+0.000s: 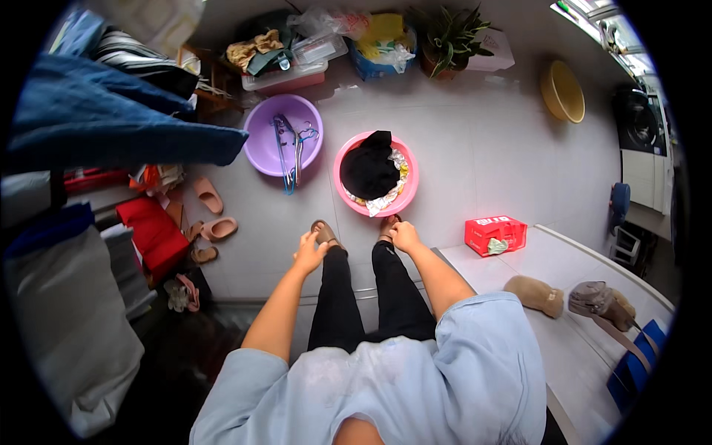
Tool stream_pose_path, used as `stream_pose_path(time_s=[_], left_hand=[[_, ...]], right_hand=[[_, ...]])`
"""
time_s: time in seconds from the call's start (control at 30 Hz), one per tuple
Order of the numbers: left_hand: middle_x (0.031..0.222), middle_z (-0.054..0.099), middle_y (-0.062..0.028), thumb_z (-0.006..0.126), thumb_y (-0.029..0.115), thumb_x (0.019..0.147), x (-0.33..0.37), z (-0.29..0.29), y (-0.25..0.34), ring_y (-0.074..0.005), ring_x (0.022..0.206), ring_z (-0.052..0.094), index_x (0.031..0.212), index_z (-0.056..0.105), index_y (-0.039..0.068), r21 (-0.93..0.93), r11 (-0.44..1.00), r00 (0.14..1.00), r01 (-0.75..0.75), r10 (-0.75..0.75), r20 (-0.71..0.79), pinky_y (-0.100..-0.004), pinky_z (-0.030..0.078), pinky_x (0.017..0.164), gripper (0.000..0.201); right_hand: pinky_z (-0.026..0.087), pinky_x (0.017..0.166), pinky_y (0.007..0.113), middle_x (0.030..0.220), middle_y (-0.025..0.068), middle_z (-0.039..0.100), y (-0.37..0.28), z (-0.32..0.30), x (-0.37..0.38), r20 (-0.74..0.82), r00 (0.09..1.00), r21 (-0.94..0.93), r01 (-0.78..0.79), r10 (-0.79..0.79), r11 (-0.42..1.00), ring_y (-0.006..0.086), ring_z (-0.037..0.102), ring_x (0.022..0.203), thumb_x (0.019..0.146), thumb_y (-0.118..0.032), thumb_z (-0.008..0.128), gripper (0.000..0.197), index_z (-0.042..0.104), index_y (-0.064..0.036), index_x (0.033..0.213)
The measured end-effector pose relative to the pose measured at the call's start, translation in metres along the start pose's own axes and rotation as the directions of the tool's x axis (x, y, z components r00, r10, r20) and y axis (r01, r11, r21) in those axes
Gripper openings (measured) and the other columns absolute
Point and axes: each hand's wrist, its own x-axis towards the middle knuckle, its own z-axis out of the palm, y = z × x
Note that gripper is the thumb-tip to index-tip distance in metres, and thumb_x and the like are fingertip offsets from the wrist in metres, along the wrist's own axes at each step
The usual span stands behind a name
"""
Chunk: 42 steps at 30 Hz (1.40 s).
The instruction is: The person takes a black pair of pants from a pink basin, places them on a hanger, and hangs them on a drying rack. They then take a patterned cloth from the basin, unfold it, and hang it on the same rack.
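My left hand (308,255) hangs beside my left lower leg, over the sandalled foot. Its fingers are loosely bent, with the thumb apart and nothing visible between them. Beside my right shin is my right hand (405,237), its fingers curled in and no object showing in them. Just ahead of my feet stands a round pink basin (412,188). A black garment (368,169) is heaped in it, above a white patterned cloth (387,199) with yellow patches. Neither hand touches the basin.
Left of it, a purple basin (259,133) holds several hangers (291,152). Pink slippers (219,228) lie at left, below hanging jeans (111,119). A red box (486,231) sits at right, near brown boots (535,295). Farther off are a yellow basin (562,93) and potted plant (451,44).
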Motion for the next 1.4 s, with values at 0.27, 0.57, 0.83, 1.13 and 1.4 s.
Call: stream_pose_path(time_s=[0.27,0.57,0.83,1.13,1.4], left_hand=[[0.125,0.049,-0.0163,0.055,0.023,0.092,0.153,0.063,-0.031,-0.0235,0.101,0.059,0.125,0.053,0.001,-0.164,0.980,0.992,-0.111,0.100,-0.071,-0.0327,0.042,0.096,0.039],[0.103,0.064,-0.0108,0.052,0.022,0.095,0.194,0.088,-0.077,-0.0194,0.095,0.062,0.115,0.058,0.000,-0.499,0.850,0.986,0.167,-0.152,0.069,-0.0295,0.047,0.084,0.030],[0.104,0.064,-0.0089,0.051,0.023,0.095,0.127,0.082,-0.014,-0.0155,0.092,0.062,0.117,0.057,0.002,-0.510,0.850,0.985,0.133,-0.056,0.163,-0.0289,0.048,0.081,0.031],[0.117,0.056,-0.0187,0.062,0.025,0.087,0.013,0.027,0.135,-0.0285,0.107,0.058,0.128,0.047,-0.001,-0.312,0.881,0.906,-0.355,0.407,0.119,-0.0365,0.046,0.090,0.051],[0.142,0.029,-0.0257,0.082,0.035,0.066,-0.114,-0.036,0.231,-0.0382,0.134,0.030,0.147,0.009,0.002,-0.203,0.736,0.751,-0.645,0.660,0.006,-0.0423,0.029,0.109,0.113]], right_hand=[[0.044,0.097,0.044,0.149,0.0191,0.019,0.009,0.089,0.203,-0.035,0.988,0.120,-0.143,0.148,0.982,0.0413,0.050,0.117,0.080,-0.018,0.067,0.065,0.038,-0.0137,0.138],[0.052,0.082,0.045,0.122,0.0205,0.052,0.055,0.137,0.316,-0.139,0.970,-0.133,-0.220,0.201,0.966,0.0386,0.063,0.095,0.073,-0.017,0.070,0.047,0.053,-0.0098,0.116],[0.049,0.076,0.044,0.089,0.0192,0.065,-0.001,0.052,0.177,-0.264,0.954,0.252,-0.075,0.143,0.965,0.0365,0.063,0.085,0.064,-0.029,0.068,0.032,0.061,-0.0027,0.080],[0.039,0.057,0.035,0.061,0.0081,0.043,-0.066,-0.093,0.023,-0.273,0.945,0.629,0.035,0.179,0.776,0.0170,0.041,0.060,0.065,-0.028,0.068,0.038,0.043,0.0004,0.063],[0.030,0.051,0.025,0.063,-0.0069,0.038,-0.127,-0.162,-0.094,-0.222,0.961,0.965,0.192,0.167,0.179,0.0037,0.037,0.059,0.082,-0.027,0.069,0.037,0.041,-0.0134,0.062]])
